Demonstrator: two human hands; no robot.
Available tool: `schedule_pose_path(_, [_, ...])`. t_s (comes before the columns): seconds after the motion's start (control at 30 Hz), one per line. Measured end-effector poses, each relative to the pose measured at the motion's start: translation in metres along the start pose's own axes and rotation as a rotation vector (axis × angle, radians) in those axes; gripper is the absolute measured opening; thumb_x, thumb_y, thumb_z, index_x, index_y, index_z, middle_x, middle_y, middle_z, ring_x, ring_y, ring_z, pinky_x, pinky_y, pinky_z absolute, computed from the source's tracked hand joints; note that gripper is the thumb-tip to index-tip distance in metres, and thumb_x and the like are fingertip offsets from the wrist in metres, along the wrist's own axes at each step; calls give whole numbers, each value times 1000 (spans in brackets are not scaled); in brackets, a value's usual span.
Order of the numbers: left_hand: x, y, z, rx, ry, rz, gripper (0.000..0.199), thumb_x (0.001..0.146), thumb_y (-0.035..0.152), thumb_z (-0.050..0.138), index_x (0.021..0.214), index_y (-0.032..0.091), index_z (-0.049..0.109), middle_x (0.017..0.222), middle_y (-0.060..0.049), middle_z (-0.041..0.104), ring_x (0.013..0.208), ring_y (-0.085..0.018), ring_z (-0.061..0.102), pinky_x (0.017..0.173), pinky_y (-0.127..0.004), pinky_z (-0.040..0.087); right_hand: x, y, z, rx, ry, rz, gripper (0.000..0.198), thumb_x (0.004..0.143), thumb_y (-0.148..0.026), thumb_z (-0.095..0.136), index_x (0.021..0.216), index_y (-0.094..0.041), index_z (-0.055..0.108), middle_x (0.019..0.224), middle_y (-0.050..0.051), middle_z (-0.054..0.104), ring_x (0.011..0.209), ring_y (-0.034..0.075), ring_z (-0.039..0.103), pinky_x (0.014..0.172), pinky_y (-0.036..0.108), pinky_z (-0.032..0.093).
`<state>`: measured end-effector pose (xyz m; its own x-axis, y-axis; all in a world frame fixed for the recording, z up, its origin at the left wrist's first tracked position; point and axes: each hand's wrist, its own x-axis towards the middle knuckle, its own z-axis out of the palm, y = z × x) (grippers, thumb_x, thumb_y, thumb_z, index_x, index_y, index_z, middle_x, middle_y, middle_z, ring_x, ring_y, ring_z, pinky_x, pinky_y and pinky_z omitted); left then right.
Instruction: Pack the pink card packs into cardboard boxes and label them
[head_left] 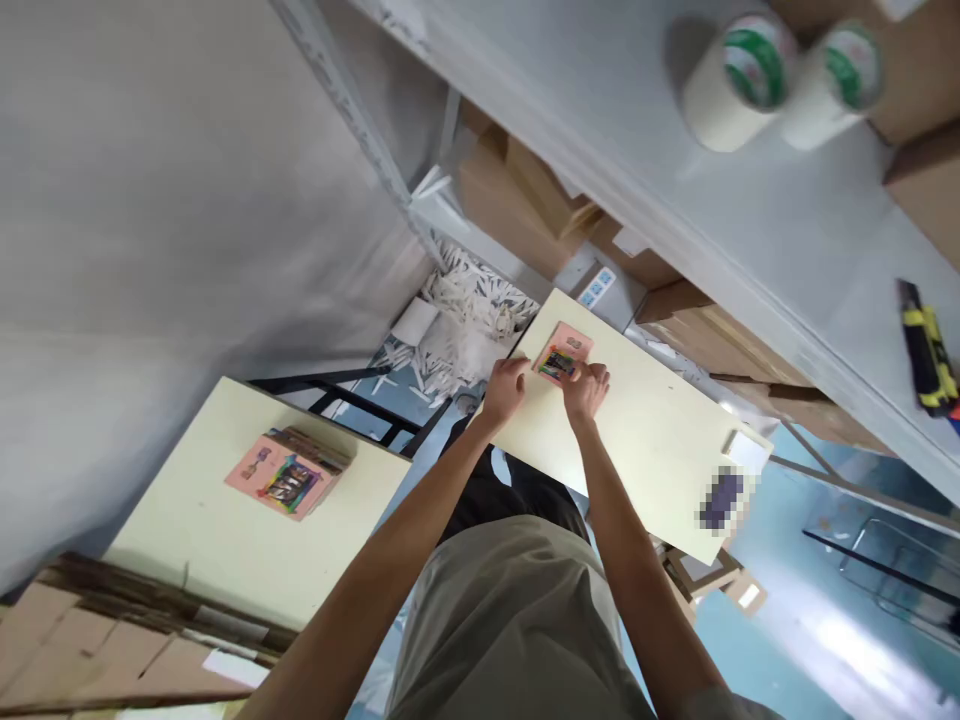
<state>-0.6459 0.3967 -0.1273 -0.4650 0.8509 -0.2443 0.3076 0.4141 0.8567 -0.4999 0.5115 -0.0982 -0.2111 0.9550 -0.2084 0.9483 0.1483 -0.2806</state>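
A pink booklet or card pack with a bright multicoloured picture lies on the cream tabletop. At its lower right corner is my right hand, fingers bent and closed on the edge. My left hand rests just left of the pack, near the table's edge. Its fingers are slightly curled, thumb and fingertips apart, with nothing visible between them. On a second cream table at left sits a stack of similar pink packs, slightly fanned.
Overhead at right, a grey shelf holds tape rolls and a yellow-black utility knife. Cardboard boxes stand beneath it. Paper scraps cover the floor behind the table. A blurred dark item lies at the table's right end.
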Motion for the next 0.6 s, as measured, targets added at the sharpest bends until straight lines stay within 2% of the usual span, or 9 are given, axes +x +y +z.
schedule_pose_path(0.1, [-33,-41,-33,-3,63,-93,46,97,8,50,135,17,74,137,-16,75,133,-34,62,121,-49,44,-16,-15,9,-54,22,-106,21,95,-32,68,108,-21,81,121,17,66,115,35,55,99,48,47])
schedule_pose_path(0.17, [-51,-72,-54,-2,102,-253,42,98,10,51,132,16,74,135,-17,75,131,-34,65,122,-48,43,-27,-34,19,-54,16,-200,21,100,-33,64,108,-22,79,119,17,66,115,35,56,101,49,48])
schedule_pose_path(0.27, [-64,-114,-78,1,113,-517,39,97,12,56,132,14,73,135,-19,75,130,-36,67,122,-48,43,-36,-79,41,-30,-33,-357,25,105,-36,60,113,-21,78,119,17,68,118,34,58,107,51,46])
schedule_pose_path(0.43, [-54,-154,-94,-22,41,-766,44,99,16,54,141,13,68,127,-18,80,123,-34,71,113,-45,49,-14,-159,98,-126,-224,-478,28,109,-29,53,121,-19,77,129,17,68,126,33,56,112,48,43])
schedule_pose_path(0.5, [-44,-162,-98,-35,42,-815,38,100,19,54,132,15,74,120,-16,82,120,-34,72,111,-43,50,4,-179,124,-179,-315,-501,29,108,-25,53,124,-17,76,130,18,68,128,33,56,113,48,42])
schedule_pose_path(0.6, [-25,-173,-99,-101,58,-876,28,102,24,55,108,19,82,106,-13,85,114,-34,75,106,-41,52,30,-191,163,-287,-460,-508,29,104,-20,57,127,-14,74,132,20,69,130,34,56,114,48,42])
